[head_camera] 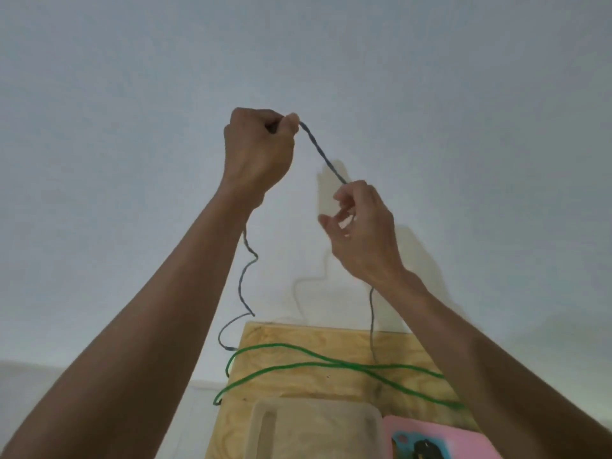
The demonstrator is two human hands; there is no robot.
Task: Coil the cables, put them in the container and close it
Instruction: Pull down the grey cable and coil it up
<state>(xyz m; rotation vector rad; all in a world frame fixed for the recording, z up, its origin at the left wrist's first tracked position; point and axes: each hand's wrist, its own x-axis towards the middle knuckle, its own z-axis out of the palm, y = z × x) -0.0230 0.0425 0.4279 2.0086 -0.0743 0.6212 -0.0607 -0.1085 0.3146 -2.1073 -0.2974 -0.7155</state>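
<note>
Both arms are raised high in front of a pale wall. My left hand [256, 150] is closed in a fist on a thin blue cable [323, 154]. The cable runs taut down to my right hand [362, 226], which pinches it between thumb and fingertips. One end hangs in kinks below my left wrist, the other drops from my right wrist to the table. A green cable [331, 362] lies in long loops across the wooden table [331, 339], hanging over its left edge. A translucent container [314, 429] stands at the table's front.
A pink lid [440, 442] with a dark picture lies right of the container, touching it. The table's left edge is near the middle of the view, with pale floor beyond it. The wall stands right behind the table.
</note>
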